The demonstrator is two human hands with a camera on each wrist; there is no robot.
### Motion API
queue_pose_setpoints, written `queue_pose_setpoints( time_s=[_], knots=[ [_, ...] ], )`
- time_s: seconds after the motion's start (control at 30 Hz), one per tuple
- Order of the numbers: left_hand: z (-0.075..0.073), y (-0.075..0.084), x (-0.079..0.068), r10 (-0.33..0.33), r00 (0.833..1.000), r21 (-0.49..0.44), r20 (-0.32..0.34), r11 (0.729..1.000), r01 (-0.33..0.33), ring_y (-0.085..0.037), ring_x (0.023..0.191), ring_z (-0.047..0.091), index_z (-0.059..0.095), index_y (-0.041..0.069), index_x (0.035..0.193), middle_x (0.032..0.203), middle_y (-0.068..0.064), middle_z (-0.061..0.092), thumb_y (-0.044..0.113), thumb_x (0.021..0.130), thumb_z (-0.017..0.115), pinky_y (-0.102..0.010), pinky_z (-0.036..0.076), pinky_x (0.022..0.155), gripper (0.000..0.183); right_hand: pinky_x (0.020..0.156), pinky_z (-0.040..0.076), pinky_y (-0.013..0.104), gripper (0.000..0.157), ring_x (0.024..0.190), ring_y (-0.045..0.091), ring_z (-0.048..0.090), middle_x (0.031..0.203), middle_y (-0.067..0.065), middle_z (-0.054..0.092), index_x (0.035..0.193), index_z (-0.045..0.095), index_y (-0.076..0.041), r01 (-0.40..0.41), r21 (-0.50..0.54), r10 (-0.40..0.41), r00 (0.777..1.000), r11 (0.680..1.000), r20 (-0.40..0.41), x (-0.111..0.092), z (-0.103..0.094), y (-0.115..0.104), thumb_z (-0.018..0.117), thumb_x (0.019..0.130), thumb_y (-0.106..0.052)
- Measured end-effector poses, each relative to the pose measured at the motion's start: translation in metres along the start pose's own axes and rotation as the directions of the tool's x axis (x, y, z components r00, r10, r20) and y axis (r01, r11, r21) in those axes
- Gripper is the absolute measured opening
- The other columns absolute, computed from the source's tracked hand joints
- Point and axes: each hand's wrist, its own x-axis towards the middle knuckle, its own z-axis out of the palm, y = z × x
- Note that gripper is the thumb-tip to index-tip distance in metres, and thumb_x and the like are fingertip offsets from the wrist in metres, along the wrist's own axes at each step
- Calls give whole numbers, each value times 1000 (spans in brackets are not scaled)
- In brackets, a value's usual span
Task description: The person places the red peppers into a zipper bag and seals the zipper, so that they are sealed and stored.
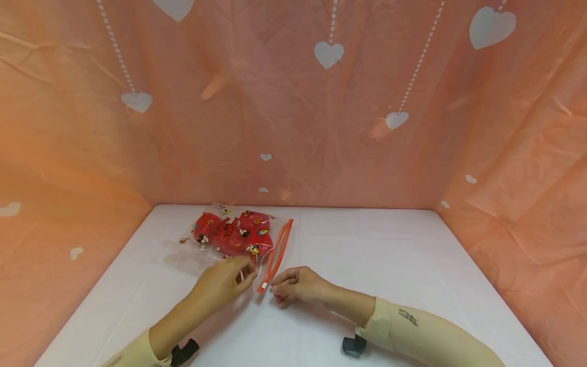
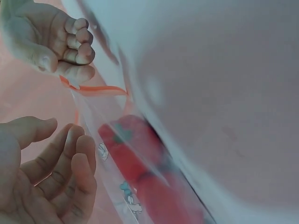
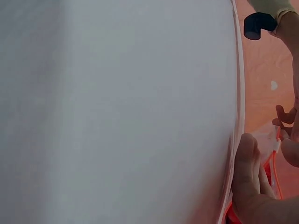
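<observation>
A clear plastic zip bag (image 1: pixel 229 234) with cartoon print lies at the back left of the table, several red, rounded things (image 2: pixel 128 144) inside it. Its orange zip strips (image 1: pixel 281 250) stand apart along the middle, and a white slider (image 1: pixel 264 286) sits at the near end. My left hand (image 1: pixel 225 278) is beside the bag's near side, thumb and fingers apart with nothing between them. Just right of the slider is my right hand (image 1: pixel 300 285), its fingers loosely bent. In the right wrist view, a gap shows between the right thumb (image 3: pixel 290 151) and fingers (image 3: pixel 246 158).
A white cloth covers the table (image 1: pixel 390 255). Peach curtains (image 1: pixel 293 127) with white hearts hang at the back and both sides. Dark devices (image 1: pixel 354 346) are strapped at both wrists, near the beige sleeves (image 1: pixel 412 329).
</observation>
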Motion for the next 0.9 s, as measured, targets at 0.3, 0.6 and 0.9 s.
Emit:
queue_pose_setpoints(
  time_s=[0.3,0.6,0.9],
  knots=[
    [-1,-3,-13,-57,997,14,58,998,56,1,68,53,69,25,86,75,18,60,18,96,78,-23,46,59,15,81,65,39,19,78,17,76,98,23,79,114,72,10,7,31,-7,1000,999,0,6,6,2,73,102,-5],
    [2,-4,-22,-73,989,10,126,997,72,3,69,55,78,26,88,75,21,62,26,96,79,-26,46,59,8,80,65,38,16,75,15,74,94,19,78,109,72,11,16,36,-16,1000,999,13,12,8,3,71,101,-3],
    [9,-6,-25,-101,973,-69,208,991,118,-1,72,60,82,24,94,77,19,69,35,98,78,-30,50,63,12,77,65,34,22,72,13,72,88,11,77,110,74,14,3,1,-3,1000,1000,20,15,9,2,70,103,-7]
  ],
)
